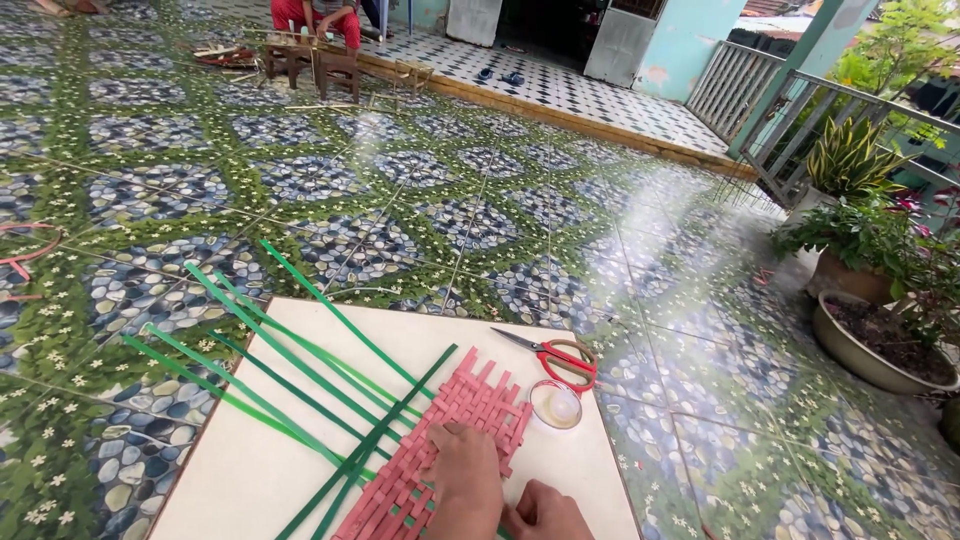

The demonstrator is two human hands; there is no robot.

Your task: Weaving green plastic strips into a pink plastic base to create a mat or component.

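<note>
The left hand (467,478) covers part of the red woven mat (455,440), whose lower end runs off the bottom edge. The right hand (545,513) beside it is cut off there too.

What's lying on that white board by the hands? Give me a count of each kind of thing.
Woven mat of pink strips: 1
Red-handled scissors: 1
Roll of clear tape: 1
Loose green strips: several, overlapping too much to count exactly
Total: 3 single items plus the green strips, all on the white board.
The left hand rests on the mat; the right hand is beside it.
</note>
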